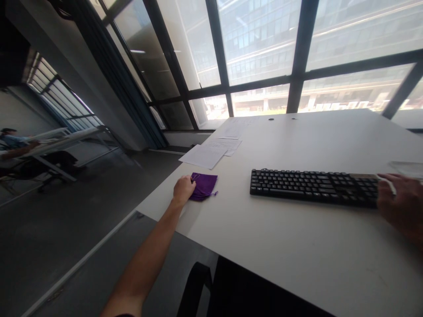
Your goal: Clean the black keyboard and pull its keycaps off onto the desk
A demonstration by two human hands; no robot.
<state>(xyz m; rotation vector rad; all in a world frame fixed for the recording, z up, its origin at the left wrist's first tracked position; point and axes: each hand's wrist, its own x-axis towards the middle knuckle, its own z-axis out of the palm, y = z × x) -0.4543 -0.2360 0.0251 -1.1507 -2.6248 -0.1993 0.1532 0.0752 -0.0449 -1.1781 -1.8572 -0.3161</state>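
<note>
A purple drawstring pouch (204, 186) lies flat near the left edge of the white table. My left hand (184, 190) is at its left side, fingers closed on a small dark item at the pouch's upper left corner, too small to name. At the right lies a black keyboard (310, 187). Over its right end is my right hand (401, 202), slightly blurred, with its thumb and fingers apart around a light thing I cannot make out.
Printed papers (206, 155) lie behind the pouch along the left side of the white table (280, 246). A clear flat item (408, 168) is at the right edge. A black chair (198, 281) stands at the near edge. A person sits far left.
</note>
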